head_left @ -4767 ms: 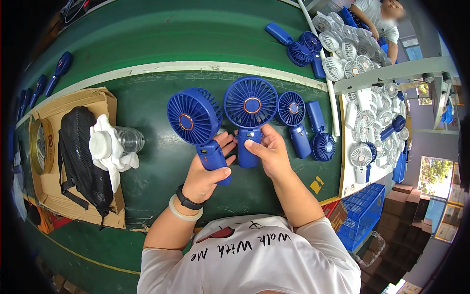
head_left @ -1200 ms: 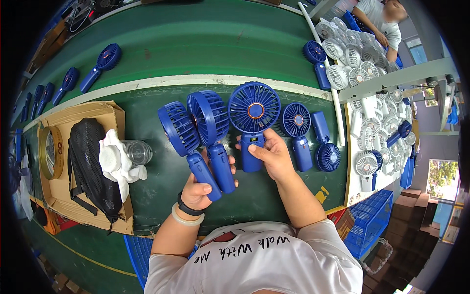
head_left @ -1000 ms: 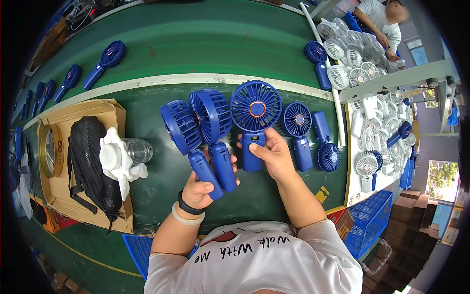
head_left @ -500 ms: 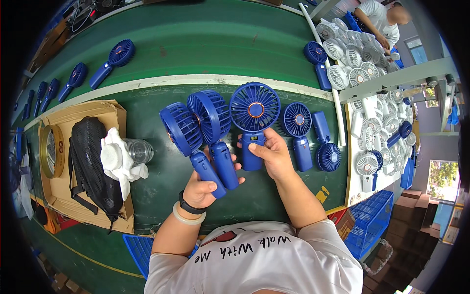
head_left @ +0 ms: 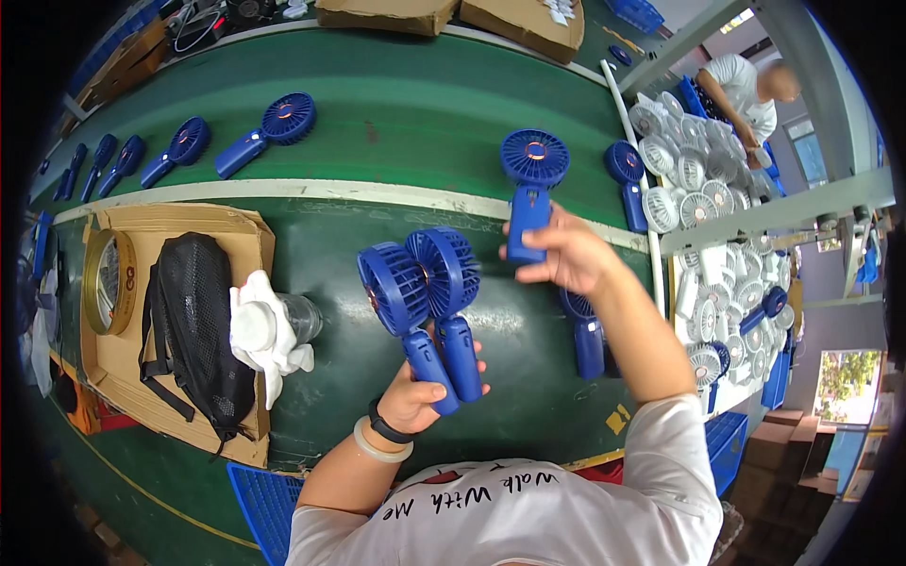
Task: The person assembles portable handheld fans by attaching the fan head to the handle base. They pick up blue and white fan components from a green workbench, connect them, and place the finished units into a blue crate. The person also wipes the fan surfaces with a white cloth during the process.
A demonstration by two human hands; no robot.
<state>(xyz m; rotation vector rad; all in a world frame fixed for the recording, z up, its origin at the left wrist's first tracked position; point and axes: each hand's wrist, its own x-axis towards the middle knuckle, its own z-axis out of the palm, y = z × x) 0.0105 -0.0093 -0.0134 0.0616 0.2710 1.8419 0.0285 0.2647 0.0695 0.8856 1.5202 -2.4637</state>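
My left hand point(head_left: 418, 394) is closed round the handles of two blue handheld fans point(head_left: 392, 288), whose round caged heads lean against each other above the green bench. Farther out on the right, my right hand point(head_left: 564, 250) grips the handle of a third blue fan point(head_left: 535, 160), with my thumb across its front. That fan stands head away from me over the bench's white edge strip, its grille facing up and a small dark display on its neck. Below my right forearm lies another blue fan point(head_left: 588, 344), its head partly hidden by the arm.
Several blue fans point(head_left: 288, 118) lie on the green belt point(head_left: 406, 104) to the left. At left, a cardboard tray point(head_left: 255, 226) holds a black mesh bag point(head_left: 198, 321) and a tape roll point(head_left: 109, 283). White fans point(head_left: 698, 203) crowd the right side, near a person point(head_left: 746, 94) and a metal frame point(head_left: 783, 212).
My right hand has carried its fan away from me and to the right, toward the belt. My left hand still holds two fans, now slightly lower and farther right in view.
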